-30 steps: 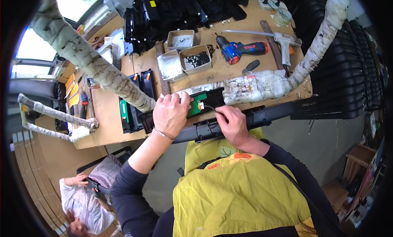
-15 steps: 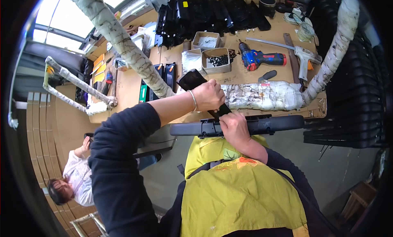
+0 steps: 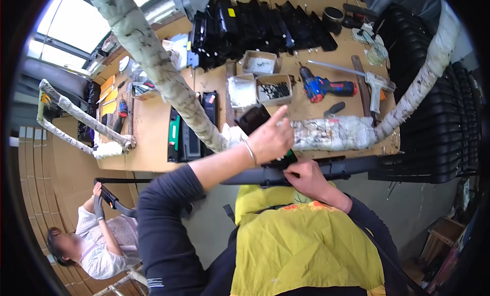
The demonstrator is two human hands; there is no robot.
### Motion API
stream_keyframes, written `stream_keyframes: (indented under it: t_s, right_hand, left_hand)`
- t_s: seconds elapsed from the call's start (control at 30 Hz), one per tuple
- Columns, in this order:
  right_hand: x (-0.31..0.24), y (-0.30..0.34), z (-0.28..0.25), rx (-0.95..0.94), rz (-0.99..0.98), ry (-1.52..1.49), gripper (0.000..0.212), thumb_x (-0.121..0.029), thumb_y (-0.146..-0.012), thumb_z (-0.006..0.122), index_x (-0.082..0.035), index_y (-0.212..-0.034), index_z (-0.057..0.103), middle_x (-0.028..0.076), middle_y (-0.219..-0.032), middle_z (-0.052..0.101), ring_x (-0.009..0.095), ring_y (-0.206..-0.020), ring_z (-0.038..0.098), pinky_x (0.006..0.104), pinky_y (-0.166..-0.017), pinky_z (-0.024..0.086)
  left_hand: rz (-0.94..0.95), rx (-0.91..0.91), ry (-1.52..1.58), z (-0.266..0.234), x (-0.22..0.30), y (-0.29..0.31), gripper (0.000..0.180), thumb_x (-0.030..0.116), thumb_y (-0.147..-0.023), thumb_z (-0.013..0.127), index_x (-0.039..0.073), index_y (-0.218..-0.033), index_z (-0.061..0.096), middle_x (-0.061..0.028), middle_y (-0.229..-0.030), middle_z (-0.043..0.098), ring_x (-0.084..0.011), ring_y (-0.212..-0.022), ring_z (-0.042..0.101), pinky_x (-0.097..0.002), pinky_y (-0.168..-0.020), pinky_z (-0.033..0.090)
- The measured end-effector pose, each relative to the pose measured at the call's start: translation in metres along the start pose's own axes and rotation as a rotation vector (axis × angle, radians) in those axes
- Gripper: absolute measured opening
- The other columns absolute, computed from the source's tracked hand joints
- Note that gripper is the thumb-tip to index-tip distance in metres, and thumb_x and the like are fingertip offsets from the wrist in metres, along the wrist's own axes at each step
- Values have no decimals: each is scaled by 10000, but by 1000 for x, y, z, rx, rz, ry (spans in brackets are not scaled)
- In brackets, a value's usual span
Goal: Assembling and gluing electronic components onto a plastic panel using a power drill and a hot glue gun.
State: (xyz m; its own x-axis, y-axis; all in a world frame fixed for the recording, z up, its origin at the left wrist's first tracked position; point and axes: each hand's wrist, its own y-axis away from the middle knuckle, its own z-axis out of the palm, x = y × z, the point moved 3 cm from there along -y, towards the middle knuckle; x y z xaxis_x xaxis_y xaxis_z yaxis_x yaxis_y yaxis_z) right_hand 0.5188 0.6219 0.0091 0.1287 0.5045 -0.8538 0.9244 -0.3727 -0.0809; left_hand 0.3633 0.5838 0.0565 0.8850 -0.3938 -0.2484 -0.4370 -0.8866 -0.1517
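Observation:
Across my lap, below the table edge, lies a long dark plastic bar (image 3: 352,166) with raised clips along it. My right hand (image 3: 312,177) is closed on its middle, fingertips bent against its upper face. A black plastic part (image 3: 253,118) rises at a slant from the bar, with a bit of green near its lower end. My left hand (image 3: 271,138), a bracelet at its wrist, lies over this part. Its index finger sticks out, while the other fingers look curled round the part and are partly hidden.
A wrapped branch-like frame (image 3: 332,133) crosses the table. Beyond it are a cordless drill (image 3: 329,87), a glue gun (image 3: 377,84), a box of small black pieces (image 3: 274,89) and piled black parts (image 3: 255,28). Black stacks (image 3: 413,112) stand right; another person (image 3: 102,234) works left.
My left index finger has straightened out of the closed grip. The view has shifted, and the bar sits slightly lower in it. At left, the other person now holds up a long black piece.

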Motion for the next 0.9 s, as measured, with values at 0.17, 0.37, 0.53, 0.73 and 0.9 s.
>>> stream_keyframes:
  t_s: [0.17, 0.37, 0.53, 0.73, 0.9]
  right_hand:
    - [-9, 0, -1, -119, -78, 115, 51, -100, -728, 719, -53, -746, 715, 127, -659, 648, 320, -651, 633, 426, -632, 474]
    - [-9, 8, 4, -150, -97, 237, 68, -115, -748, 729, -75, -708, 691, 74, -646, 654, 260, -646, 636, 389, -655, 439]
    - [-6, 6, 13, -16, -101, 256, 48, -68, -754, 718, -81, -792, 693, 72, -634, 607, 271, -624, 595, 386, -637, 434]
    - [-11, 10, 13, 132, 17, 196, 142, -48, -774, 715, -29, -906, 667, 126, -736, 649, 319, -700, 628, 399, -706, 475]
    - [-9, 16, 14, 143, 77, 189, 126, -70, -767, 708, -46, -889, 688, 113, -732, 655, 294, -711, 630, 394, -732, 469]
  left_hand:
    - [-192, 310, -19, -20, 17, 40, 274, 215, -851, 571, 82, -1061, 686, -71, -1228, 640, -216, -1280, 530, -521, -1054, 375]
    - [-83, 626, 185, -59, 30, 127, 213, 164, -774, 728, 145, -984, 705, 1, -895, 588, -161, -817, 627, -286, -660, 492]
    - [-1280, 831, 537, -14, 32, 184, 426, 122, -797, 777, 54, -1060, 449, -69, -944, 497, -161, -823, 495, -277, -712, 423]
    - [-1914, 661, 1380, 31, 45, 168, 436, 199, -959, 646, -39, -1208, 380, -113, -1003, 637, -132, -854, 649, -233, -756, 511]
    - [-2078, 562, 2170, 42, 22, 166, 189, 175, -957, 644, 6, -1025, 596, -79, -937, 682, -169, -839, 700, -208, -678, 553]
